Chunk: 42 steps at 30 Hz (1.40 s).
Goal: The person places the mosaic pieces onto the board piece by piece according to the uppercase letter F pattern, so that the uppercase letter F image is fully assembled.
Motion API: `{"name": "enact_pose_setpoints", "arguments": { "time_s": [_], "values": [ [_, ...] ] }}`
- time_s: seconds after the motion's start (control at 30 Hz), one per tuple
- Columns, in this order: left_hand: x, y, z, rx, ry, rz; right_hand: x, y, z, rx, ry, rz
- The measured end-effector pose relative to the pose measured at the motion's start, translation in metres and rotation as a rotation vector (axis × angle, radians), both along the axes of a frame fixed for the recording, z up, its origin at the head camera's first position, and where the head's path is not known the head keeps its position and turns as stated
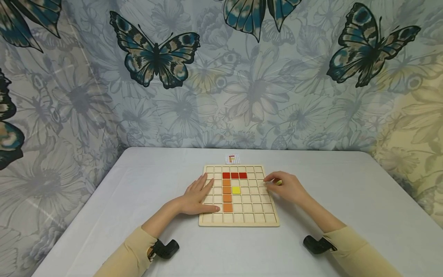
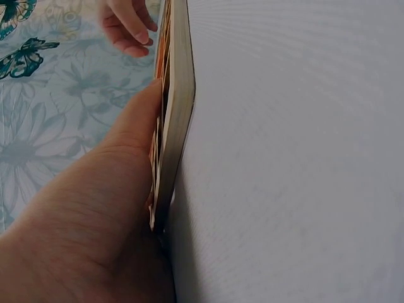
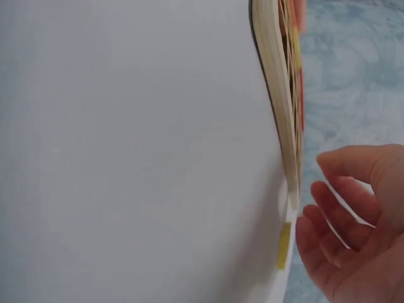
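A wooden grid board lies flat on the table. Three red tiles form a row near its top, several orange tiles run down a column below, and one yellow tile sits beside that column. My left hand rests on the board's left side with fingers spread and thumb on the lower cells. At the right edge hovers my right hand, fingers loosely bent with nothing between them. A loose yellow tile lies on the table beneath that hand, apart from the fingers in the right wrist view.
A small card with a coloured grid pattern lies just beyond the board. The white-covered table reaches a butterfly-and-flower backdrop behind it. Black wrist cameras sit at both sleeves.
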<state>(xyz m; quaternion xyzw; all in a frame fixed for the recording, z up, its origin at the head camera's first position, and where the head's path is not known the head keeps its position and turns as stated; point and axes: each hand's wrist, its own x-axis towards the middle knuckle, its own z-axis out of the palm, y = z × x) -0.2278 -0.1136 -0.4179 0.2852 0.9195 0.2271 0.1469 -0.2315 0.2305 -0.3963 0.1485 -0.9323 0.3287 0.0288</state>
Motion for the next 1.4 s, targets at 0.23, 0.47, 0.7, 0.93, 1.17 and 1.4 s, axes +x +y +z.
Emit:
{"name": "enact_pose_setpoints", "arguments": {
  "time_s": [0.23,0.47,0.7,0.93,1.17,1.4],
  "values": [
    [0.000,-0.001,-0.001,-0.004,-0.001,0.002,0.001,0.021,0.001,0.059,0.026,-0.053],
    [-0.001,0.000,-0.001,-0.006,0.012,-0.008,0.000,0.030,0.001,0.093,-0.015,-0.082],
    [-0.001,0.000,-0.002,-0.005,0.025,-0.014,-0.003,0.032,0.000,0.120,-0.009,-0.057],
    [-0.001,0.000,-0.001,-0.010,0.016,-0.008,-0.003,0.031,-0.001,0.112,-0.019,-0.057],
    [-0.001,0.000,-0.002,-0.012,0.016,-0.008,-0.002,0.033,-0.001,0.125,0.000,-0.062],
    [-0.001,-0.001,-0.002,-0.011,0.015,-0.008,-0.003,0.033,0.000,0.113,0.025,-0.056]
  ]
}}
